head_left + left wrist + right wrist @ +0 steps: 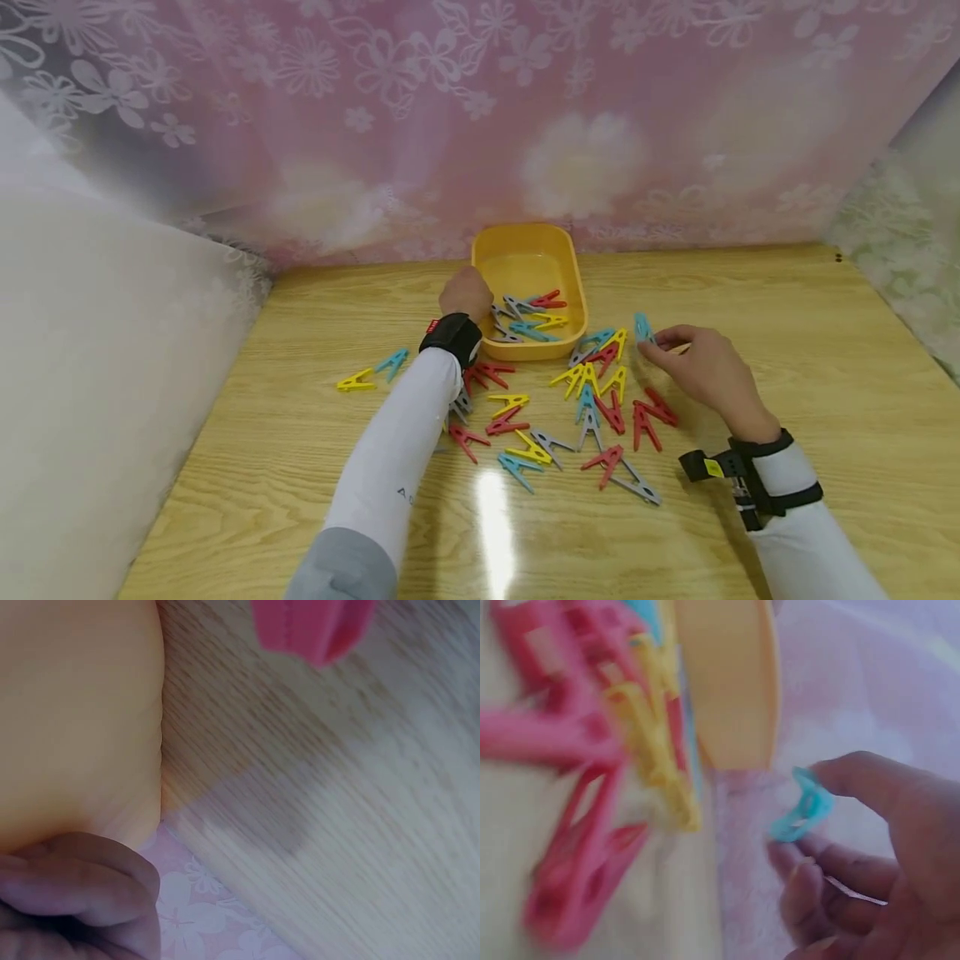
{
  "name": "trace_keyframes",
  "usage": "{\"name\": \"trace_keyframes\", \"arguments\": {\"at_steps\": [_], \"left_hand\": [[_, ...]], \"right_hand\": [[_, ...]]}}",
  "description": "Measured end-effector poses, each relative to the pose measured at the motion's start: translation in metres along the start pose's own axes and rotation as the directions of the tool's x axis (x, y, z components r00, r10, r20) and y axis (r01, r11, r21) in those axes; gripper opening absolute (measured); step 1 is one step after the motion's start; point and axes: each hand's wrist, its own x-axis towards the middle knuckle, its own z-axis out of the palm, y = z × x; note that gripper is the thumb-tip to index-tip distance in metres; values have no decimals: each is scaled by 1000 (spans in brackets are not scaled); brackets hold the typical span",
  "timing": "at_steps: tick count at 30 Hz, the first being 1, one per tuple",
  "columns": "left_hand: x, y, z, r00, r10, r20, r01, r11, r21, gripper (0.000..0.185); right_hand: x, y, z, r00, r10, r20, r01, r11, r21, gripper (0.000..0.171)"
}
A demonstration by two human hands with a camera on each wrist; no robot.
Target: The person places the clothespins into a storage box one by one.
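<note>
A yellow tray [525, 250] stands at the back of the wooden table with several coloured clothespins [528, 317] in it. My left hand [465, 293] hovers over the tray's left rim with its fingers [82, 885] curled beside the tray wall [75, 712]; what they hold, if anything, is hidden. To the right of the tray, my right hand [654, 342] pinches a blue clothespin [642, 327] between thumb and fingers. The right wrist view shows that blue clothespin [804, 810] lifted near the tray's end [727, 682].
Several red, yellow, blue and grey clothespins [592, 400] lie scattered in front of the tray. A yellow and a blue pin [371, 373] lie apart at the left. A flowered pink backdrop rises behind the table, and white cloth lines the left side.
</note>
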Motion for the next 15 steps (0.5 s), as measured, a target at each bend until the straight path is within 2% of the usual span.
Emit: {"name": "trace_keyframes", "arguments": {"at_steps": [5,15], "left_hand": [[0,0,1,1000,-3,-3,3,1000,13,21],[-4,1,-2,1000,-8,-22,9,999,35,23]], "right_hand": [[20,-26,1,995,-62,-76,66,997,41,58],[55,-71,22,993,-116,-1,116,993,-11,57]]}}
